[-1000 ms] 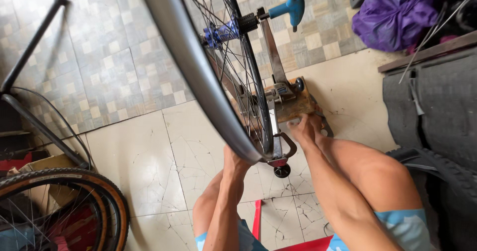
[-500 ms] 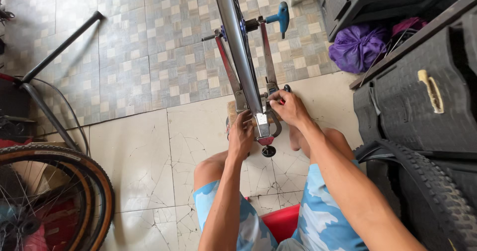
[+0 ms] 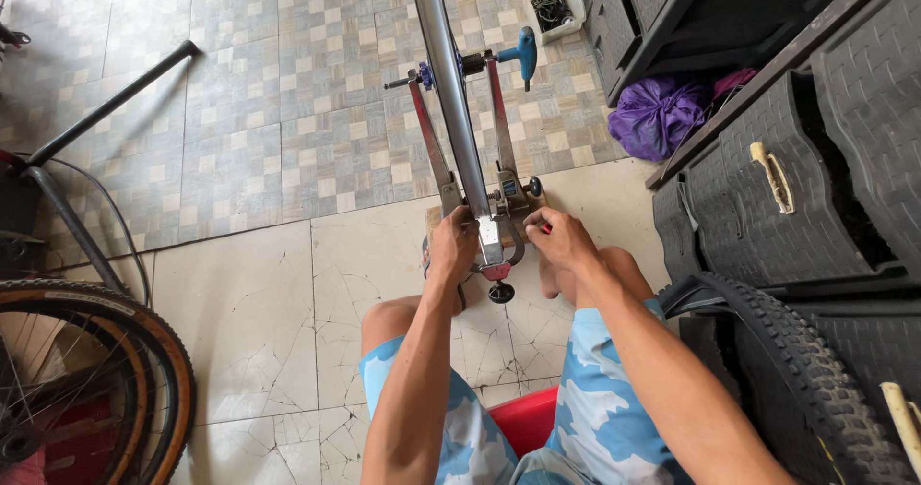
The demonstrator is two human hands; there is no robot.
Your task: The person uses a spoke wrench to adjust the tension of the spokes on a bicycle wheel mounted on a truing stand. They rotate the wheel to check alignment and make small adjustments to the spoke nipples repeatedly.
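Note:
A silver bicycle wheel rim (image 3: pixel 449 92) stands edge-on in a red wheel truing stand (image 3: pixel 499 120) on the floor in front of me. My left hand (image 3: pixel 453 243) grips the rim and the stand's left upright near the base. My right hand (image 3: pixel 559 237) pinches a small red part at the stand's right side, close to a black knob (image 3: pixel 533 187). A second black knob (image 3: pixel 500 293) sits below the base. I sit on a red stool (image 3: pixel 530 418) with knees apart.
A tan-walled bicycle wheel (image 3: pixel 115 351) leans at lower left beside black metal tubes (image 3: pixel 106 111). Black plastic drawers (image 3: pixel 796 178) and a knobby tyre (image 3: pixel 806 379) stand at right. A purple bag (image 3: pixel 657 116) and a white tray of parts (image 3: pixel 554 5) lie beyond.
The view has tipped so the rim now appears edge-on and narrow. Both hands have settled at the stand's base, on either side of the rim.

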